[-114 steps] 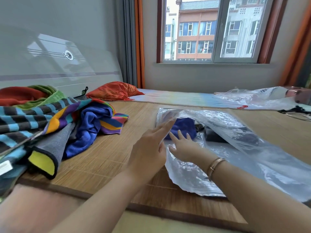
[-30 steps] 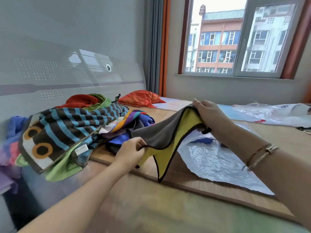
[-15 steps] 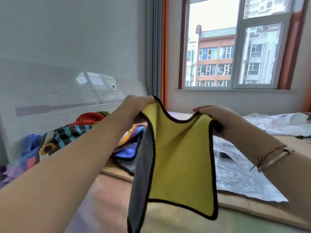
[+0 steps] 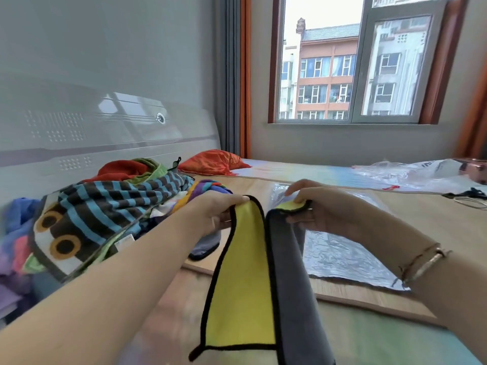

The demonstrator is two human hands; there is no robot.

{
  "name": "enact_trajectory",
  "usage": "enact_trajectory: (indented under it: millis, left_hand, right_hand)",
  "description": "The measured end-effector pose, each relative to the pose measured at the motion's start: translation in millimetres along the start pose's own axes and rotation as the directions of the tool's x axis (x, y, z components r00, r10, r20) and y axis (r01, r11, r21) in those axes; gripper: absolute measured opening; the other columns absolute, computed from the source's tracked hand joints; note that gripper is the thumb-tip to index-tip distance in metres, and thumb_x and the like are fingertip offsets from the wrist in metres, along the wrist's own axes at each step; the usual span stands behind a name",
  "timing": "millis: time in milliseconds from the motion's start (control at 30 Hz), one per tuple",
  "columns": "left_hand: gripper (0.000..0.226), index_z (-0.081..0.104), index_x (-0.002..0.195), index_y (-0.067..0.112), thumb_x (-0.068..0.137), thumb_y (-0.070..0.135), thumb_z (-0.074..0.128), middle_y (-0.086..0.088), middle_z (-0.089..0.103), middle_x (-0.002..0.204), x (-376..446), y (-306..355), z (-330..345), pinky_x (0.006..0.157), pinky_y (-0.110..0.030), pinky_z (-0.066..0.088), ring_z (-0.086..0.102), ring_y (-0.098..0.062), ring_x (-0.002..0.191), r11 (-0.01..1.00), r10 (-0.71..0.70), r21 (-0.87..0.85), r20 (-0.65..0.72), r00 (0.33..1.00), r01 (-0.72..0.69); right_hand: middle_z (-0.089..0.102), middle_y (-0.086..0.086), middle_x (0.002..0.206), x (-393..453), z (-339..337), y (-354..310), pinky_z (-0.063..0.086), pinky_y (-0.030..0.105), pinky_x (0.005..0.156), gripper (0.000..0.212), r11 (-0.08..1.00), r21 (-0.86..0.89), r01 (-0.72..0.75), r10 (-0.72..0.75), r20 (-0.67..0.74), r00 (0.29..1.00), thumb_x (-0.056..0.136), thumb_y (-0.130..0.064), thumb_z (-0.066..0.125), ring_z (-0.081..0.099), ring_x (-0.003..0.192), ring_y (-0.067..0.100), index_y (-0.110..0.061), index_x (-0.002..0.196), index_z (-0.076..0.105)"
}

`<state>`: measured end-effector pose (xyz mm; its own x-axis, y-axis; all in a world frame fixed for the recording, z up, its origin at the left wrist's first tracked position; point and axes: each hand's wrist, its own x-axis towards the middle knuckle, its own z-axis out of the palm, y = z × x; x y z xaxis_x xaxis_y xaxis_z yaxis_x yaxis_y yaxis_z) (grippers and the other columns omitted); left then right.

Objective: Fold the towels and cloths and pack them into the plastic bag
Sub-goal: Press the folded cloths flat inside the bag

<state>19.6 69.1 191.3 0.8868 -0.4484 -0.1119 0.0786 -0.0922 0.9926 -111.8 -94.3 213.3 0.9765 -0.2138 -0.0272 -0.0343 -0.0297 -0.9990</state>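
A yellow and grey cloth (image 4: 242, 293) with black edging hangs in front of me, folded lengthwise so a yellow panel and a grey panel lie side by side. My left hand (image 4: 213, 214) pinches its top left corner. My right hand (image 4: 313, 206) pinches the top right corner, close beside the left. Behind my right hand the clear plastic bag (image 4: 340, 256) lies flat on the bamboo mat (image 4: 427, 219). A heap of towels (image 4: 110, 206), with a blue and brown striped one on top, sits at the left.
An orange cloth (image 4: 210, 162) lies by the curtain at the back. A second plastic bag (image 4: 421, 175) and dark cords (image 4: 471, 196) lie at the far right. A grey headboard (image 4: 79, 143) runs along the left. A small grey cloth (image 4: 205, 246) lies below my left hand.
My hands have lowered and come together, folding the spread yellow cloth in half lengthwise so its grey side shows on the right.
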Motion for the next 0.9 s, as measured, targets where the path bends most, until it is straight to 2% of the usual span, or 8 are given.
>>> enact_trajectory:
  millis: [67, 200, 300, 367, 467, 533, 800, 900]
  left_hand:
    - [0.01, 0.061, 0.087, 0.009, 0.085, 0.011, 0.071, 0.0, 0.067, 0.053, 0.4, -0.2, 6.8, 0.049, -0.023, 0.054, 0.063, -0.009, 0.045, 0.999, 0.016, -0.041, 0.036, 0.999, -0.014]
    - [0.007, 0.064, 0.086, 0.007, 0.083, 0.007, 0.071, -0.004, 0.07, 0.06, 2.3, -6.1, 7.1, 0.058, -0.024, 0.056, 0.066, -0.012, 0.055, 0.991, 0.026, -0.13, 0.079, 0.997, -0.016]
    - [0.008, 0.065, 0.089, 0.009, 0.083, 0.004, 0.069, -0.005, 0.071, 0.066, 3.6, -9.6, 1.9, 0.061, -0.026, 0.058, 0.068, -0.013, 0.058, 0.981, 0.077, -0.186, 0.104, 0.992, -0.057]
    - [0.011, 0.065, 0.093, 0.009, 0.085, 0.003, 0.067, -0.005, 0.072, 0.068, 3.6, -10.4, -1.5, 0.056, -0.025, 0.057, 0.068, -0.012, 0.058, 0.975, 0.122, -0.198, 0.114, 0.986, -0.098]
    - [0.011, 0.067, 0.094, 0.01, 0.086, 0.002, 0.065, -0.006, 0.071, 0.073, 4.8, -12.0, -4.3, 0.052, -0.021, 0.054, 0.068, -0.01, 0.057, 0.958, 0.188, -0.238, 0.103, 0.977, -0.159]
    - [0.012, 0.067, 0.092, 0.013, 0.087, 0.002, 0.064, -0.006, 0.071, 0.078, 5.9, -13.9, -6.5, 0.053, -0.021, 0.054, 0.067, -0.011, 0.06, 0.945, 0.235, -0.254, 0.079, 0.969, -0.208]
    - [0.02, 0.071, 0.089, 0.011, 0.092, 0.0, 0.056, -0.005, 0.072, 0.083, 1.4, -21.2, -18.9, 0.068, -0.025, 0.055, 0.066, -0.016, 0.072, 0.899, 0.345, -0.313, 0.073, 0.936, -0.306]
    - [0.016, 0.071, 0.097, 0.008, 0.093, 0.004, 0.056, -0.005, 0.073, 0.09, -5.9, -20.2, -19.3, 0.074, -0.023, 0.056, 0.068, -0.014, 0.079, 0.877, 0.379, -0.35, 0.086, 0.921, -0.328]
  right_hand:
    - [0.062, 0.013, 0.085, 0.8, 6.5, 1.9, 0.058, 0.029, 0.061, 0.02, 0.991, -0.132, 0.029, -0.011, 0.136, 0.991, 0.091, 0.006, 0.052, 0.07, 0.071, 0.022, -0.009, 0.104, 0.054]
    - [0.074, 0.003, 0.099, 1.4, 15.1, 1.9, 0.055, 0.021, 0.071, 0.041, 0.856, -0.508, 0.089, 0.091, 0.319, 0.943, 0.086, 0.008, 0.059, 0.07, 0.089, 0.009, -0.011, 0.119, 0.044]
    - [0.075, 0.002, 0.083, 10.6, 24.5, -1.8, 0.049, 0.022, 0.051, 0.006, 0.748, -0.649, 0.137, 0.065, 0.277, 0.959, 0.098, -0.006, 0.048, 0.069, 0.06, 0.014, -0.008, 0.103, 0.048]
    - [0.074, 0.006, 0.073, 20.9, 27.9, -3.9, 0.04, 0.02, 0.04, 0.015, 0.673, -0.717, 0.181, -0.022, 0.225, 0.974, 0.101, -0.017, 0.047, 0.06, 0.042, 0.015, -0.005, 0.096, 0.053]
    - [0.066, 0.002, 0.051, 32.9, 29.0, -7.0, 0.03, 0.016, 0.035, 0.024, 0.64, -0.743, 0.197, -0.153, 0.128, 0.98, 0.097, -0.025, 0.055, 0.04, 0.028, 0.01, -0.007, 0.081, 0.057]
    - [0.061, 0.0, 0.045, 37.8, 32.5, -5.4, 0.03, 0.017, 0.035, 0.026, 0.647, -0.745, 0.163, -0.128, 0.104, 0.986, 0.096, -0.028, 0.057, 0.035, 0.028, 0.009, -0.008, 0.079, 0.058]
    - [0.053, -0.002, 0.039, 50.4, 44.4, 6.5, 0.026, 0.018, 0.034, 0.029, 0.769, -0.626, 0.129, -0.168, -0.002, 0.986, 0.097, -0.029, 0.056, 0.029, 0.027, 0.01, -0.006, 0.08, 0.061]
    - [0.051, 0.002, 0.043, 47.7, 46.3, 1.6, 0.022, 0.018, 0.036, 0.031, 0.842, -0.525, 0.122, -0.159, -0.027, 0.987, 0.096, -0.032, 0.057, 0.026, 0.032, 0.013, -0.002, 0.093, 0.065]
